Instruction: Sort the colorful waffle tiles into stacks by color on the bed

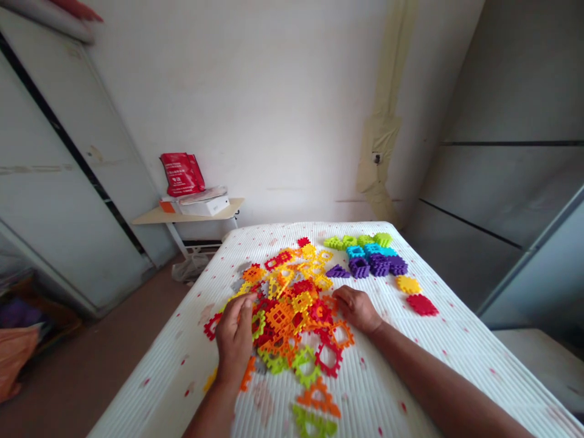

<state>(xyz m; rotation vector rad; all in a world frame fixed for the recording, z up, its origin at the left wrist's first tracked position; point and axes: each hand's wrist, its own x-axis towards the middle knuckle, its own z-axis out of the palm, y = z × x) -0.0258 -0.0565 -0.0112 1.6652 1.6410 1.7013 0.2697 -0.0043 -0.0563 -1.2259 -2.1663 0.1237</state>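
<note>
A mixed pile of flat plastic interlocking blocks with toothed edges (279, 316) lies in the middle of the table, in red, orange, yellow, grey and green. My left hand (234, 331) is at the pile's left side, its fingers curled and the thumb against them. Whatever it may hold is hidden. At the pile's right edge, my right hand (358, 309) rests low with bent fingers beside an orange block (330, 304); its fingertips are partly hidden. Sorted rows stand at the back right: green blocks (364, 241), light blue blocks (371, 249) and purple blocks (379, 264).
A yellow block (407, 284) and a red block (422, 305) lie apart on the right of the white ribbed table cover (182, 365). Behind left, a small side table (150, 216) bears a white box (210, 206) and a red bag (181, 174). Grey cabinets flank both sides.
</note>
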